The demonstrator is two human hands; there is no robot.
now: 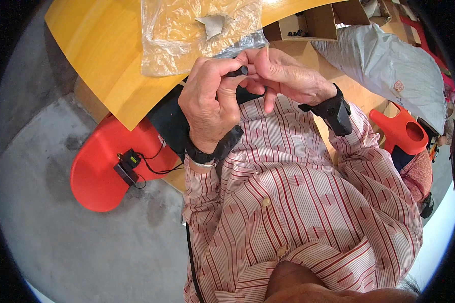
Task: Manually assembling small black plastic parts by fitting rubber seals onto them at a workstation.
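Note:
My left hand (210,98) is closed around a short black cylindrical piece (237,71), whose round end sticks out between thumb and fingers toward the right. Close against it, my right hand (290,76) has its fingers bent together and its thumb raised; whatever lies between those fingers is hidden. Both hands are held in front of my chest, at the near edge of the yellow tabletop (103,55). Just beyond them a crumpled clear plastic bag (169,45) lies on the table, with a torn greyish scrap (213,25) on it.
An open cardboard box (308,25) with several small black pieces stands at the back right, beside a large pale sack (384,70). A red seat (98,171) at the left carries a small black device (129,164) with cables. Another red plastic thing (402,131) is at the right.

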